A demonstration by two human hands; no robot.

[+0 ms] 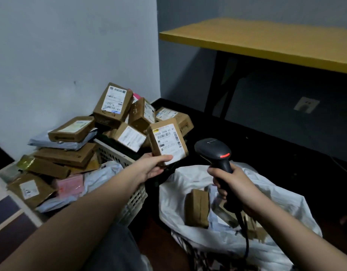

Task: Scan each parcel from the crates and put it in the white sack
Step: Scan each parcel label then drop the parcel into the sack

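At the frame's centre your left hand (pixel 156 166) pinches the small cardboard parcel (pixel 167 141) by its lower corner, label toward you, while your right hand (pixel 230 184) is wrapped around the black scanner (pixel 215 153). It looks light, stiff and matte, so hold its edges. The crinkly white sack (pixel 266 192) gapes at lower right.

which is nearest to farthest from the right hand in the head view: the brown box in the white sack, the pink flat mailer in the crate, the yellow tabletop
1. Brown cardboard box, in the white sack, just left of the right hand.
2. Pink flat mailer, far left in the white crate.
3. Yellow tabletop, top right, farthest back.
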